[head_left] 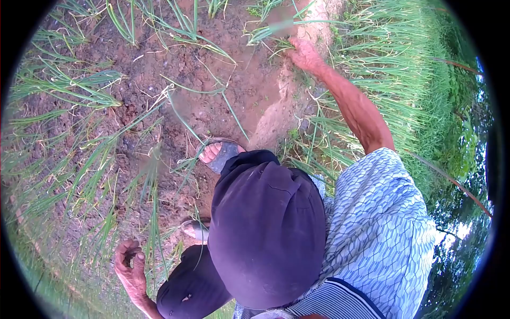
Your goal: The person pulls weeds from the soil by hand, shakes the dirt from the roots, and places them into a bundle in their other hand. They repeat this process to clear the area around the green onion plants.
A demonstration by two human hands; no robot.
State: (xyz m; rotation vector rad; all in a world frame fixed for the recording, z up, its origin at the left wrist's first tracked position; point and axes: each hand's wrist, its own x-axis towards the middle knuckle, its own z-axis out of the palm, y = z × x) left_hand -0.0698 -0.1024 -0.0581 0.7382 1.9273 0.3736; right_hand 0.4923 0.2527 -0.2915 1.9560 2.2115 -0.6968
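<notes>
My right hand (306,55) reaches to the top of the view, at the edge of the soil. Its fingers are closed around thin green leaves (280,49), whose exact kind I cannot make out. Long onion leaves (268,33) lie just beside them. My left hand (130,268) is at the lower left, near onion plants. Its fingers curl in towards the thumb, and whatever may be between them is too small or too shadowed to name.
My bent knee (268,228) in dark cloth fills the middle. My sandalled feet (219,155) rest on damp brown soil (175,122). Onion plants (98,95) grow in scattered clumps on the left. A dense green stand (393,69) grows along a low earth ridge (273,114).
</notes>
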